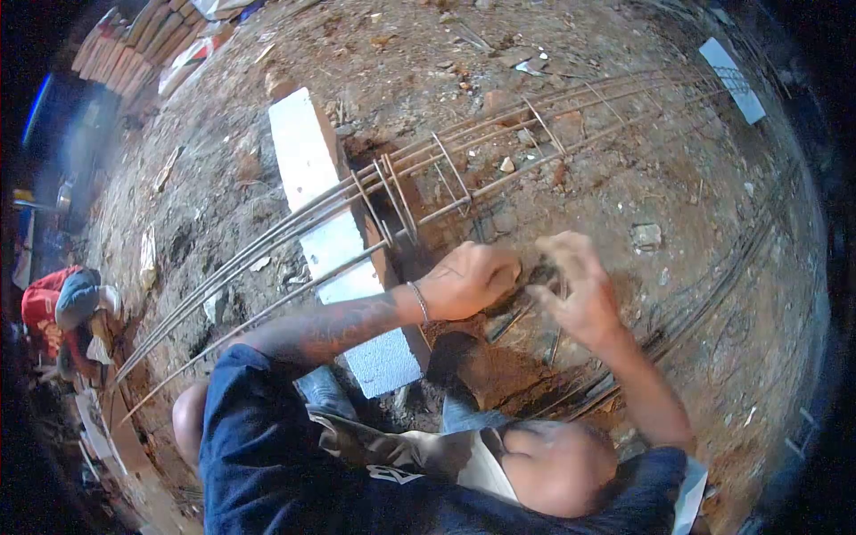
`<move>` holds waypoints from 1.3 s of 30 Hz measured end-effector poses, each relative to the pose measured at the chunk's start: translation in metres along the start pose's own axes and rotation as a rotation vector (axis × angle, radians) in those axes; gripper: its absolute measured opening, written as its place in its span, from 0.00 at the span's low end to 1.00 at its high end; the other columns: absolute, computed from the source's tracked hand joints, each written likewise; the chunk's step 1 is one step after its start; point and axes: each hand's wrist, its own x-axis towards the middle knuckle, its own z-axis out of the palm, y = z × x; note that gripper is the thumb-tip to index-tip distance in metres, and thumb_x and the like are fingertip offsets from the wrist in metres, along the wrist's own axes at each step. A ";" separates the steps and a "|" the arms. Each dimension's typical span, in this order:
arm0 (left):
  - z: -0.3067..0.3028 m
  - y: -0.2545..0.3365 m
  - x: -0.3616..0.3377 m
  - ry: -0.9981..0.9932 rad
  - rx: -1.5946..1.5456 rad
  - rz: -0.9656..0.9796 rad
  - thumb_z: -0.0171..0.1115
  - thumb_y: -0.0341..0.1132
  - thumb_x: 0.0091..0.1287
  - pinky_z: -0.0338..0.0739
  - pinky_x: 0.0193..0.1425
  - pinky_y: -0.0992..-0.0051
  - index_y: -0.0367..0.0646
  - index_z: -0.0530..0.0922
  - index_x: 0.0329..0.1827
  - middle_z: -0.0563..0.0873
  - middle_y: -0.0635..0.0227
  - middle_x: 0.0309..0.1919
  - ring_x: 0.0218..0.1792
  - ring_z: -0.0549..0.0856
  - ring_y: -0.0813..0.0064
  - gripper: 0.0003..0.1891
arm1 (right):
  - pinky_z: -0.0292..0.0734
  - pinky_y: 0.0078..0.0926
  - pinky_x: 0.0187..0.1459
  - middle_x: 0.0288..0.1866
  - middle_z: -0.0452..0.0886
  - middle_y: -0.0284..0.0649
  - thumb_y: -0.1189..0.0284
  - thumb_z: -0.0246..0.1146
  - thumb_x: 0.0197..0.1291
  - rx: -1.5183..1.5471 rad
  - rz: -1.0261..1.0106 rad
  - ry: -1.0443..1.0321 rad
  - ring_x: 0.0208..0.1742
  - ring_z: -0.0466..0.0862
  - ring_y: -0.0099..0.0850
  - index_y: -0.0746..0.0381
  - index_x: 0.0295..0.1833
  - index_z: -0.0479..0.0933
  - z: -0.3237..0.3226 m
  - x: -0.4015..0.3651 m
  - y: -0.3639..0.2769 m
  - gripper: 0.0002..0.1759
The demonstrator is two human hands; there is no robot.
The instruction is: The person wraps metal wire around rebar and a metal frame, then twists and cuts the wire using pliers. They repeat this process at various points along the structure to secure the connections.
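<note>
My left hand (470, 280), with a bracelet at the wrist, is closed with its fingers curled; what it grips, if anything, is hidden. Just to its right, my right hand (580, 290) is slightly blurred, its thumb and bent fingers apart. I make out nothing held between them. Both hands are above the soil, on the near side of a long rebar cage (428, 169). Square stirrups (392, 196) sit close together on the bars, near my left hand. Under the cage lies a white foam block (308, 160), passing beneath my left forearm.
A second white block (733, 80) supports the cage's far end. Loose rods (713, 290) lie on the ground at right. Stacked bricks (143, 40) stand at upper left. Another person in red (49, 303) bends down at the far left, near the bar ends.
</note>
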 end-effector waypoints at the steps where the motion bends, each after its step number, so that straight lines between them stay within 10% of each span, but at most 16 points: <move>1: 0.004 0.000 -0.001 0.016 0.004 -0.003 0.55 0.33 0.63 0.72 0.31 0.60 0.35 0.76 0.33 0.79 0.55 0.20 0.25 0.81 0.55 0.08 | 0.75 0.27 0.43 0.48 0.76 0.39 0.69 0.64 0.54 0.245 0.270 0.104 0.44 0.76 0.31 0.65 0.46 0.77 -0.003 0.000 -0.007 0.15; 3: 0.014 0.007 -0.003 0.411 -0.396 -0.397 0.51 0.34 0.68 0.71 0.32 0.66 0.34 0.74 0.34 0.75 0.66 0.20 0.24 0.77 0.67 0.11 | 0.74 0.27 0.46 0.47 0.78 0.40 0.66 0.65 0.57 0.506 0.360 0.165 0.44 0.77 0.28 0.66 0.52 0.74 0.032 -0.021 0.012 0.20; 5: 0.033 0.004 0.000 0.495 -0.338 -0.255 0.49 0.36 0.71 0.70 0.37 0.77 0.35 0.76 0.37 0.73 0.70 0.26 0.32 0.73 0.81 0.12 | 0.73 0.29 0.48 0.43 0.79 0.42 0.69 0.65 0.57 0.670 0.330 -0.115 0.44 0.78 0.29 0.66 0.54 0.72 0.053 -0.030 0.011 0.21; 8: 0.044 0.007 0.003 0.466 -0.234 -0.278 0.49 0.37 0.71 0.69 0.37 0.80 0.35 0.76 0.39 0.73 0.70 0.32 0.34 0.73 0.83 0.12 | 0.72 0.31 0.50 0.41 0.80 0.44 0.73 0.63 0.56 0.836 0.428 0.073 0.46 0.79 0.32 0.67 0.52 0.73 0.057 -0.022 0.002 0.18; 15: 0.048 0.018 0.024 0.459 -0.611 -0.415 0.52 0.37 0.71 0.70 0.43 0.78 0.34 0.77 0.45 0.73 0.69 0.41 0.39 0.73 0.79 0.13 | 0.73 0.27 0.44 0.37 0.79 0.40 0.86 0.55 0.52 0.594 0.216 0.140 0.42 0.78 0.28 0.71 0.48 0.72 0.044 -0.002 0.024 0.16; 23: -0.029 0.040 0.033 0.091 0.046 -0.391 0.59 0.43 0.65 0.69 0.60 0.66 0.41 0.71 0.59 0.75 0.55 0.54 0.57 0.73 0.60 0.23 | 0.71 0.23 0.37 0.29 0.75 0.36 0.74 0.57 0.60 0.637 0.249 0.007 0.31 0.73 0.22 0.65 0.38 0.72 0.017 0.026 0.040 0.05; 29: -0.131 -0.014 0.019 -0.016 0.606 -0.609 0.61 0.41 0.61 0.74 0.53 0.63 0.38 0.78 0.44 0.81 0.54 0.45 0.47 0.81 0.56 0.16 | 0.70 0.20 0.38 0.31 0.74 0.31 0.75 0.54 0.61 0.585 0.408 0.030 0.33 0.71 0.19 0.64 0.41 0.74 0.019 0.032 0.049 0.06; 39: -0.124 -0.162 0.046 -0.047 0.324 -0.312 0.58 0.52 0.63 0.72 0.59 0.59 0.47 0.65 0.65 0.78 0.49 0.55 0.55 0.79 0.52 0.31 | 0.71 0.31 0.34 0.29 0.78 0.40 0.65 0.47 0.67 -0.083 0.822 0.278 0.29 0.76 0.34 0.65 0.41 0.74 0.074 -0.133 0.218 0.15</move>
